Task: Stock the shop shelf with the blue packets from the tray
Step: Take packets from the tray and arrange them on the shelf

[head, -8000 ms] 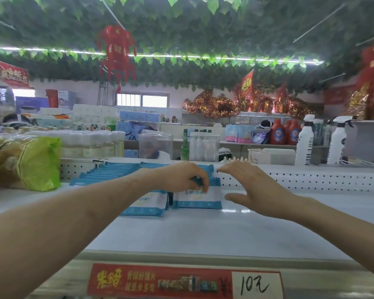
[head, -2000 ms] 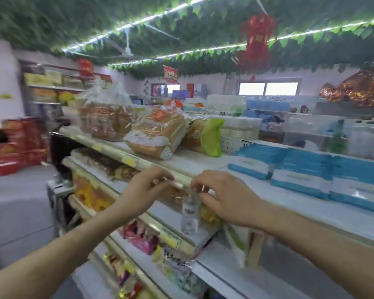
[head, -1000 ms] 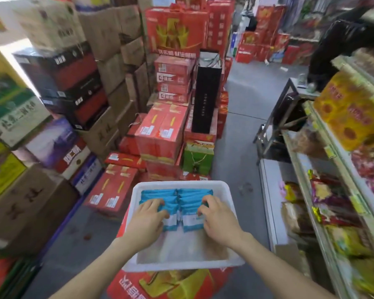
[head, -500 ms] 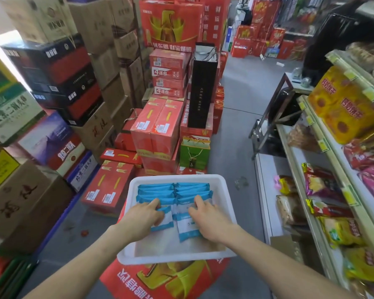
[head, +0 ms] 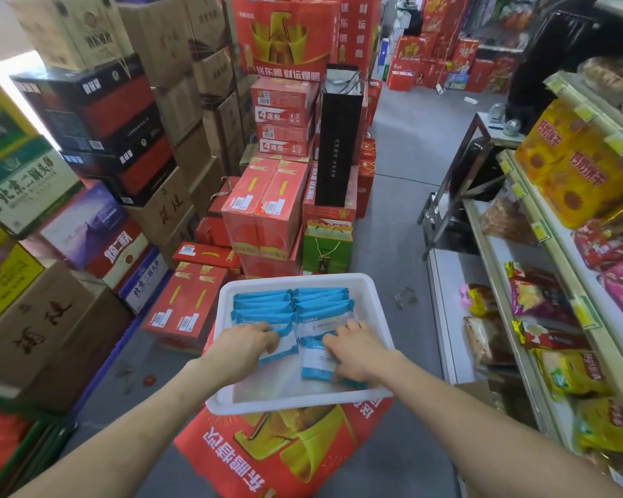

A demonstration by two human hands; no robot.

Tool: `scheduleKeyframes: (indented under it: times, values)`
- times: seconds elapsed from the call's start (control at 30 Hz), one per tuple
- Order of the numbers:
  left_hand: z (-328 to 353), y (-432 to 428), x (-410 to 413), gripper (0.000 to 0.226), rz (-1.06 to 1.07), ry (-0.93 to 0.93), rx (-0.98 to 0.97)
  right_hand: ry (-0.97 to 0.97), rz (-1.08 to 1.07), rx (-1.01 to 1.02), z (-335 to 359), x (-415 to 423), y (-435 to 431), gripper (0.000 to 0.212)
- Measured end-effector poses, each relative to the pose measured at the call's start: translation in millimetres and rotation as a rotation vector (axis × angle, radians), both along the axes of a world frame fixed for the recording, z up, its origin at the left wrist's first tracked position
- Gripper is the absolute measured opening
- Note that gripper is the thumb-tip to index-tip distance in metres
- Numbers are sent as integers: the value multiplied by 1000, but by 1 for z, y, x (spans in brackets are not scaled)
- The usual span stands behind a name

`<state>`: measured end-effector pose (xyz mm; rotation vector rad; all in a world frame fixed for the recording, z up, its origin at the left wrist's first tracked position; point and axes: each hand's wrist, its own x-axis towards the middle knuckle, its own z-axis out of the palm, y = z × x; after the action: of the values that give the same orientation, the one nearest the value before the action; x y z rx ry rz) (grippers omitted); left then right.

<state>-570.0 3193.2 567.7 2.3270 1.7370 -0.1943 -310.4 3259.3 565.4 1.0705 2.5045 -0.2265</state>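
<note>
Left hand (head: 243,345), right hand (head: 356,354) grip blue packets (head: 292,303); red cartons (head: 263,210) behind tray (head: 303,279).

Pretty bright and even in here, daylight blowing out the far left corner. Wide-angle bends the edges, shelf (head: 540,246) on the right goes soft.

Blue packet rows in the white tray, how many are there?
2. The left row, gripped at its near end by the left hand; the right row beside it, under the right hand, with one loose packet nearer. The hands may hide more in the tray.
</note>
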Motion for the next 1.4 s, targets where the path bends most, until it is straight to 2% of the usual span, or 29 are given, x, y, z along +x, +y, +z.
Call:
scheduleKeyframes:
  times: [0.17,0.37,0.5,0.6,0.77,0.93,1.03,1.17,1.33,1.4]
  values:
    - [7,-6,7,27,24,5,32,85,-84,-162,5,-1,-3,11]
    - [20,-3,13,33,60,-101,54,268,-124,-227,34,10,3,28]
    - [62,32,22,30,104,-273,64,389,-113,-117,92,47,18,27]
    - [121,75,57,26,30,-426,64,446,-131,5,154,97,36,22]
    - [240,159,193,33,-282,-620,140,503,-298,280,280,235,26,20]
    - [358,182,369,36,-634,-708,177,392,-514,544,402,370,-47,18]
    - [420,158,475,35,-862,-718,209,324,-620,689,465,441,-115,14]
    - [488,98,604,32,-1076,-792,202,214,-801,758,532,525,-221,12]
    - [552,15,743,34,-1320,-787,219,176,-1076,909,584,617,-370,37]
    - [571,-25,790,36,-1421,-818,227,144,-1205,976,593,648,-432,36]
